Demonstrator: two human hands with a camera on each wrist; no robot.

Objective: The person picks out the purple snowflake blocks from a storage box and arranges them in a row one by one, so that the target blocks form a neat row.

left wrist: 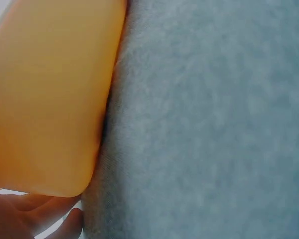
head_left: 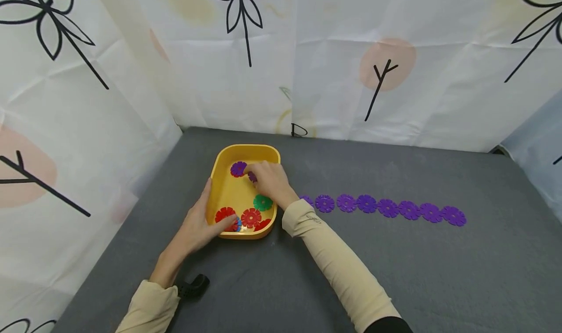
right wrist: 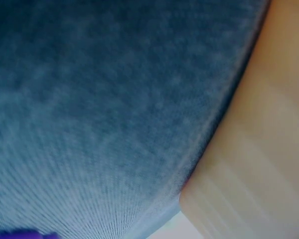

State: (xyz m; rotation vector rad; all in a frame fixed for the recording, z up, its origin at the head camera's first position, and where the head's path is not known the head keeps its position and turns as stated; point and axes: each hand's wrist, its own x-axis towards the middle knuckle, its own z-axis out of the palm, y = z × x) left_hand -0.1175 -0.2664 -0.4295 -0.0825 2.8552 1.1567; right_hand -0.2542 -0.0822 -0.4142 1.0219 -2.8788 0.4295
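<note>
A yellow plastic tray (head_left: 226,195) sits on the grey table, left of the middle. My left hand (head_left: 195,230) grips its left side and near corner, the thumb over the rim and fingers along the outer wall. The left wrist view shows those fingers (left wrist: 57,219) at the tray's end. Reaching in from the right, my right hand (head_left: 271,182) pinches a purple flower disc (head_left: 252,177), partly hidden by its fingers. Another purple disc (head_left: 238,169) lies just left of it. Red discs (head_left: 250,218), a green disc (head_left: 262,202) and a bit of blue lie in the tray.
To the right of the tray, several purple flower discs (head_left: 388,208) form a row across the table; my right forearm hides part of its left end. A patterned white cloth (head_left: 325,93) hangs behind and at the left. A black strap (head_left: 194,286) shows by my left wrist.
</note>
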